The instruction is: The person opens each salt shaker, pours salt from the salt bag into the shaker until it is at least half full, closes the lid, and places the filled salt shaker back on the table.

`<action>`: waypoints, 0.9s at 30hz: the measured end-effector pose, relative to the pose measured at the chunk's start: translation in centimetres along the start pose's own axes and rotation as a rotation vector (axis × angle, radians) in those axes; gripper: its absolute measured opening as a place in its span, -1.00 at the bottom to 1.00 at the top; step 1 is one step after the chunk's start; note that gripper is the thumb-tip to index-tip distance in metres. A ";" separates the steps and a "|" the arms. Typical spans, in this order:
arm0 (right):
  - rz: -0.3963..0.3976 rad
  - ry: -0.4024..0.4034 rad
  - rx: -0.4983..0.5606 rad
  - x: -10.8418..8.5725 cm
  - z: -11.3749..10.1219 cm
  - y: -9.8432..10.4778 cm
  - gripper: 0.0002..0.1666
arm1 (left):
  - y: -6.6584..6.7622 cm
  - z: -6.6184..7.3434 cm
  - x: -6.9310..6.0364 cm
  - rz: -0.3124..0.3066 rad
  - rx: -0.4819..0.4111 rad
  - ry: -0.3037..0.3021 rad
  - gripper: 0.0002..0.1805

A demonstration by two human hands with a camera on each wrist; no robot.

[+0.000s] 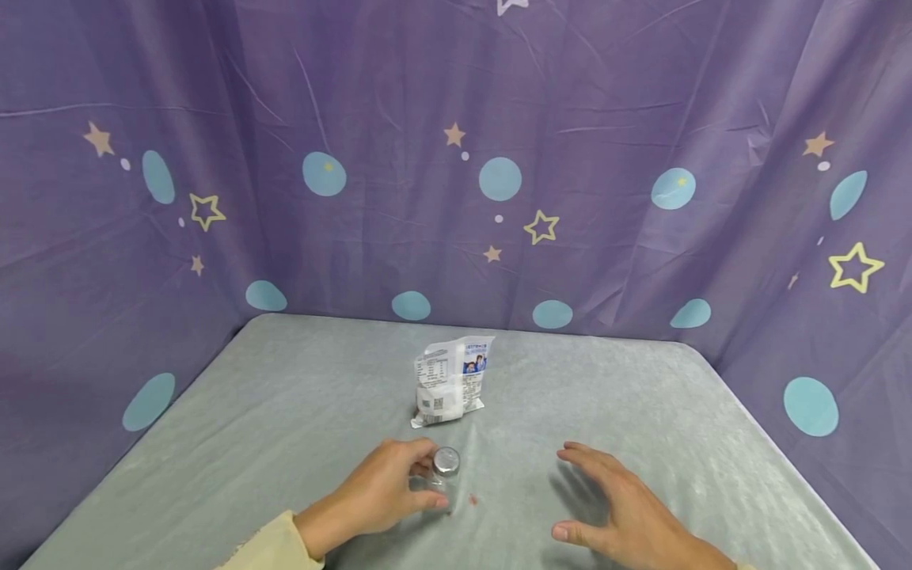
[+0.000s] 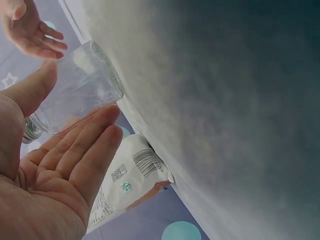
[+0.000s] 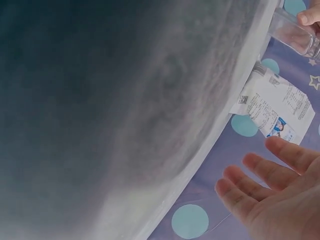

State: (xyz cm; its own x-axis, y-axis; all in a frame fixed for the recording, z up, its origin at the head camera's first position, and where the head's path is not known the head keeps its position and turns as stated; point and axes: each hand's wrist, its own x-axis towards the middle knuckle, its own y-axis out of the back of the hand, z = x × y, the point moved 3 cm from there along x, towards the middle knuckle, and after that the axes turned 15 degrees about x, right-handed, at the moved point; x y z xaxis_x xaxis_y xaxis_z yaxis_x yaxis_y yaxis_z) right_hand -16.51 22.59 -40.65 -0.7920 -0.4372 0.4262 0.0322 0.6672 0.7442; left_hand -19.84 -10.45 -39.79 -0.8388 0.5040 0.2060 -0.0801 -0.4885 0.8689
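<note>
An upright clear glass jar with a silver lid stands on the cloth-covered table. My left hand is around it, thumb on the near side and fingers on the far side. In the left wrist view, the fingers of that hand extend nearly straight alongside the jar. Whether they press on the glass I cannot tell. My right hand hovers over the table to the right, apart from the jar, its fingers spread and holding nothing.
Behind the jar stands a white printed packet with a blue picture. Small reddish specks lie right of the jar. The grey tablecloth covers the table, with a purple curtain along its back and sides.
</note>
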 end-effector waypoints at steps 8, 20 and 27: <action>0.006 0.031 0.003 -0.1 -0.4 -0.2 -0.02 | -0.3 0.6 0.1 0.011 -0.006 -0.010 -0.55; -0.011 0.025 0.012 0.0 -0.8 -0.4 -0.02 | -0.7 1.2 0.5 -0.036 -0.011 0.005 -0.56; -0.014 0.021 0.020 0.1 -0.9 -0.5 -0.02 | -1.1 1.7 0.7 -0.019 0.001 -0.016 -0.55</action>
State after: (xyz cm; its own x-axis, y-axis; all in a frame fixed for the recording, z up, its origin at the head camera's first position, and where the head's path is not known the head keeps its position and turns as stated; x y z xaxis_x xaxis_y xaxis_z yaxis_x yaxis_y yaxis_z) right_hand -16.09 21.71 -40.50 -0.7792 -0.4593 0.4265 0.0084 0.6728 0.7398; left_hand -19.40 -8.31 -39.84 -0.8286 0.5243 0.1965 -0.0955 -0.4782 0.8731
